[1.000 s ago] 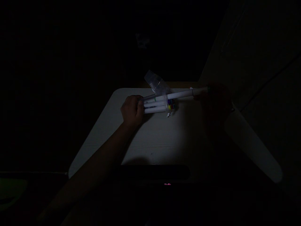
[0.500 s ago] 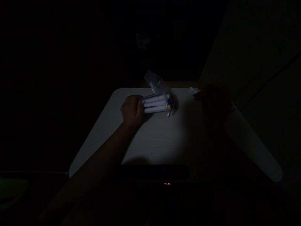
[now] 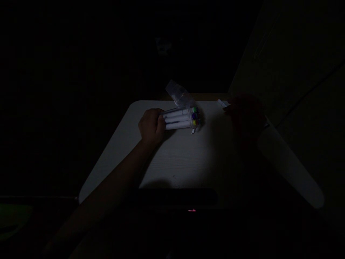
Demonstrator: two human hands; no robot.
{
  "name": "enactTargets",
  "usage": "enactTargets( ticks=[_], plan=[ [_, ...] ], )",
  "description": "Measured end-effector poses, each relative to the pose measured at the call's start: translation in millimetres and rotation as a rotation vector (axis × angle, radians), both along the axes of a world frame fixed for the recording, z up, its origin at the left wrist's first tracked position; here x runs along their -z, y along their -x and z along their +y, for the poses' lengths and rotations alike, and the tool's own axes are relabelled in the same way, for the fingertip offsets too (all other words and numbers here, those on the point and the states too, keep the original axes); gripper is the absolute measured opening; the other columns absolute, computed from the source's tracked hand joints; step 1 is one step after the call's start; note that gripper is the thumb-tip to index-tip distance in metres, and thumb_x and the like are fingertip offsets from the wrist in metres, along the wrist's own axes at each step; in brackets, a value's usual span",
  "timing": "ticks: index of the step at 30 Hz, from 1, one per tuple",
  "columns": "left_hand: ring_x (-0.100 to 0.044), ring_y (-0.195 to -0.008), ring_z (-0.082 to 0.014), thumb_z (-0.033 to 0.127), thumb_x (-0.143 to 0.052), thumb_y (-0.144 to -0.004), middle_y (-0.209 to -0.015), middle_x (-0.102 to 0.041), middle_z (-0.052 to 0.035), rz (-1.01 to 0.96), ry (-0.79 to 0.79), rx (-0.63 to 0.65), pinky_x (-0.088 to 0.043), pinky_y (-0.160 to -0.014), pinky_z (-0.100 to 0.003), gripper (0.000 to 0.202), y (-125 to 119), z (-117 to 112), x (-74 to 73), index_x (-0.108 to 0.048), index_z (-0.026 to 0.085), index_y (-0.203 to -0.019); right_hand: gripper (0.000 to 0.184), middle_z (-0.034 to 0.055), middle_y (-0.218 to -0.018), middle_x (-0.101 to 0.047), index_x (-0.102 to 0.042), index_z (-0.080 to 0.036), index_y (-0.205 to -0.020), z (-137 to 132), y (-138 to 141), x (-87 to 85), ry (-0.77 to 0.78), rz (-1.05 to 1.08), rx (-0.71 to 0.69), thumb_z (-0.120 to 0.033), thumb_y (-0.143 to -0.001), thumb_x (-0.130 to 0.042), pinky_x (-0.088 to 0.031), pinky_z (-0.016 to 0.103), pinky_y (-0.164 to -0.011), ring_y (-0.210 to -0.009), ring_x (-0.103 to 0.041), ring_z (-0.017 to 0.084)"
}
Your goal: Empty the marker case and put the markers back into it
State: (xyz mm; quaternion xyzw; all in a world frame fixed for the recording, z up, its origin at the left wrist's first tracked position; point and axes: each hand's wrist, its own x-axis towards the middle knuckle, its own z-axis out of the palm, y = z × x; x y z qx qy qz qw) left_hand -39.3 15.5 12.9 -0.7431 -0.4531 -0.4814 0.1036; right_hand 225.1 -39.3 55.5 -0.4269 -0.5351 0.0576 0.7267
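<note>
My left hand point(image 3: 152, 126) is closed round the base of a clear plastic case point(image 3: 176, 108), which is tilted on its side over the table. Several white markers point(image 3: 176, 124) lie in it, their green, purple, yellow and red ends pointing right. The case's see-through lid point(image 3: 179, 94) stands open at the back. My right hand point(image 3: 245, 111) is in deep shadow on the right, fingers pinched on a white marker point(image 3: 222, 103) that sticks out to the left. A small white piece point(image 3: 193, 131) shows just under the case's mouth; I cannot make out what it is.
The scene is very dark. A pale wood-grain tabletop point(image 3: 172, 154) with rounded corners lies under both hands. A dark strip point(image 3: 175, 196) runs along its near edge. A cable point(image 3: 309, 91) slants across the right side, and a green object point(image 3: 13, 219) is at lower left.
Hardly anything differs. The right hand and its marker have shifted very slightly; the left hand and the case keep their place.
</note>
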Motion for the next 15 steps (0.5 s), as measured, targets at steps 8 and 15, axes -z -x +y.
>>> enactTargets(
  ticks=[8,15],
  plan=[
    [-0.060,-0.090,-0.0251,0.047,-0.026,-0.096,-0.091,-0.065,-0.0120,-0.005,-0.009,-0.005,-0.044,-0.079,-0.039,0.046,-1,-1,-0.4,-0.062,0.018,-0.098,0.047,0.0179,-0.133,-0.057,-0.061,-0.017,-0.126,31,-53,24.6,0.879,-0.820,0.256,-0.032,-0.082,-0.057,-0.046,0.057,-0.098,-0.124,-0.052,0.038],
    [-0.060,-0.091,-0.0249,0.046,-0.028,-0.096,-0.092,-0.065,-0.0115,-0.004,-0.010,0.017,-0.044,-0.081,-0.039,0.044,0,0,0.2,-0.062,0.019,-0.099,0.041,0.0246,-0.121,-0.064,-0.066,-0.011,-0.119,46,-56,30.8,1.062,-1.100,0.209,-0.029,-0.085,-0.051,-0.049,0.057,-0.095,-0.114,-0.060,0.040]
  ],
)
